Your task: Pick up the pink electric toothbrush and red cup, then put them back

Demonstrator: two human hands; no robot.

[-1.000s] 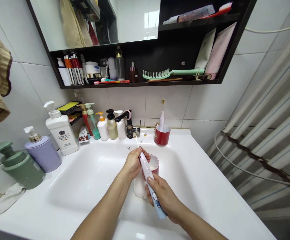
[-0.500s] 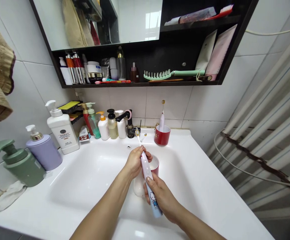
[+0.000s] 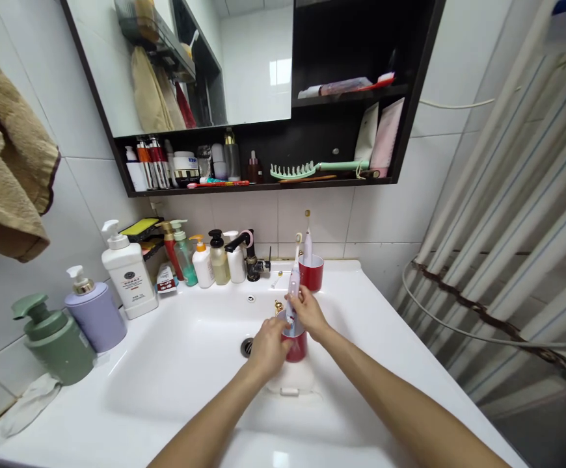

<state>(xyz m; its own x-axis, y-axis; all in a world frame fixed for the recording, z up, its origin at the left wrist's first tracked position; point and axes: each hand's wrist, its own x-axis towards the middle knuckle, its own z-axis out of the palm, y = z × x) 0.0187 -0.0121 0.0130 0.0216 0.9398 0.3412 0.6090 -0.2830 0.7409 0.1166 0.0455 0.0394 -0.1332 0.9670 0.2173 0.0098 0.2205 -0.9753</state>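
Note:
My right hand [image 3: 311, 313] is closed on a pink and blue electric toothbrush [image 3: 293, 284], its head pointing up. The toothbrush's lower end stands inside a red cup [image 3: 296, 351] with a pale inside and a gold-coloured handle [image 3: 278, 306]. Around the left side of this cup my left hand [image 3: 269, 348] is wrapped, its fingers at the rim. Under the cup, in the sink, lies a whitish rounded thing [image 3: 293, 377] that I cannot make out. Behind, a second red cup [image 3: 311, 278] on the sink's back ledge holds another electric toothbrush [image 3: 308, 244].
A black faucet [image 3: 251, 257] rises behind the white sink [image 3: 175, 370]. Several pump bottles [image 3: 131, 279] line its left and back edges. Above hangs a dark cabinet [image 3: 258, 189] with a mirror and shelves. To the right are pale pleated folds [image 3: 498, 260].
The toothbrush has gone from both hands into the cup, its head now upright. My left hand has let go of the toothbrush and taken hold of the cup. The view has shifted.

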